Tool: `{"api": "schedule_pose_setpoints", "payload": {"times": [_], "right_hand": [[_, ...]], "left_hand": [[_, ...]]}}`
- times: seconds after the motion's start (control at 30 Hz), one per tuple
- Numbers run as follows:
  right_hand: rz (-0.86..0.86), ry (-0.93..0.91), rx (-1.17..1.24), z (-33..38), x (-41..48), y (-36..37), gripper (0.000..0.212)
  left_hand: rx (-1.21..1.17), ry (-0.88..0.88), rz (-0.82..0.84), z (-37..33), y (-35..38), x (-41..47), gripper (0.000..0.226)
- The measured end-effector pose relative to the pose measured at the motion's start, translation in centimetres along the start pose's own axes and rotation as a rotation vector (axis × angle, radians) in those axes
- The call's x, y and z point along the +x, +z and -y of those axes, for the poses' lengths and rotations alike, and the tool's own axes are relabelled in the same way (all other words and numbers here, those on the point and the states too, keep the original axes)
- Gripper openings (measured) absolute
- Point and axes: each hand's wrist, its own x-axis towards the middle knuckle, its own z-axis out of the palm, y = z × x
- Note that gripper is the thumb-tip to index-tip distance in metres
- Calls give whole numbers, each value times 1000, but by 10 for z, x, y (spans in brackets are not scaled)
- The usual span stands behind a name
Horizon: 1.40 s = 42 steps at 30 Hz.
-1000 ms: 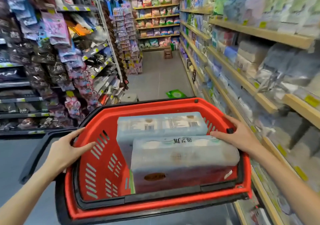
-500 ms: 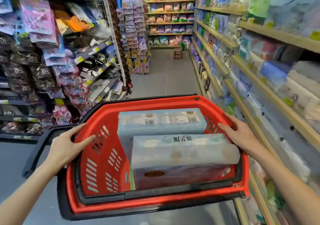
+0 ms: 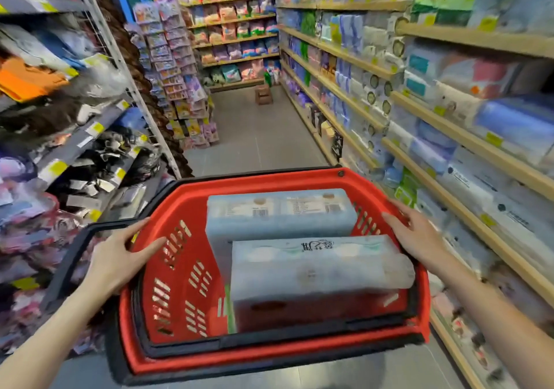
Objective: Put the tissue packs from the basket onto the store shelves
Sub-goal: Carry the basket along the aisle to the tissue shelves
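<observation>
I carry a red basket [image 3: 180, 280] with a black rim and handle in front of me, low in the head view. My left hand [image 3: 120, 259] grips its left rim and my right hand [image 3: 416, 233] grips its right rim. Two pale blue tissue packs lie inside: the far tissue pack [image 3: 278, 215] has barcode labels on top, and the near tissue pack [image 3: 317, 268] rests partly over it, its right end close to my right hand. Wooden store shelves [image 3: 467, 140] full of tissue packs run along my right.
On the left stand grey racks [image 3: 81, 140] with hanging packets and yellow price tags. The grey tiled aisle floor [image 3: 257, 137] stretches ahead to a small brown stool [image 3: 263, 95] and more stocked shelves [image 3: 233, 41] at the far end.
The view has lifted and moved down the aisle, so more of the far shelves shows. Both hands keep the same hold on the basket rim, and the packs have not shifted.
</observation>
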Motion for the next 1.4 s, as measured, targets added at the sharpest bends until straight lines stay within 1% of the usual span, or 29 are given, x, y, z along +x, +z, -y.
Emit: {"api": "schedule_pose_setpoints", "payload": {"times": [0.13,0.3,0.4,0.5,0.63,0.77,0.87,0.97,1.1,1.17,1.23,1.4], "right_hand": [[-41,36,-16,-4,63,39,41],[-61,55,-25,-28,151,82,42],[-78,85,-38,-34,195,99,42],[-72,101,-12,-32,232,109,42],[-142,116,-68,-34,275,122,44],[-243,143,-139,-34,310,141,41],[-304,212,-142,-38,328,161,42],[-375,325,-154,-42,339,186,44],[-470,466,-78,-42,337,218,46],[-529,543,-49,-44,333,230,48],[-595,583,-28,-46,329,239,47],[-786,713,20,-54,315,244,44]], "left_hand": [[2,39,17,2,21,84,61],[13,97,20,-8,61,192,61],[29,127,16,-17,83,253,62],[-2,147,47,-27,101,304,60],[-34,194,102,-43,125,375,57],[-16,268,181,-50,158,458,61],[-24,356,244,-66,186,521,58],[-33,441,301,-88,209,581,57],[-21,621,409,-124,242,652,57],[-8,717,455,-148,261,676,57],[-4,784,504,-168,281,692,57],[5,870,632,-220,346,705,61]]}}
